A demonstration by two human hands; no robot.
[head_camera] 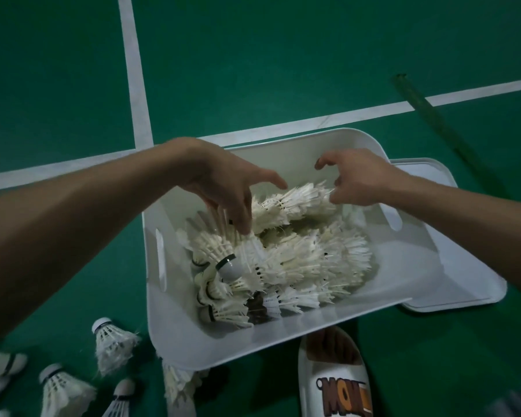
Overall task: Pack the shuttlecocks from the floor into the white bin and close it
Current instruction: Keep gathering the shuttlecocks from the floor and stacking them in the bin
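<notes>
Open white bin (418, 260) of nested feather shuttlecocks (298, 260), loose shuttlecocks (112, 341) beside its near-left corner

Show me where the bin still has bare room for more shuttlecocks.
In the white bin, bare room is the strip between the shuttlecock pile and the right wall, below the handle slot, and a narrower band along the near wall. The centre and left are crowded, with the shuttlecocks stacked several deep.
</notes>
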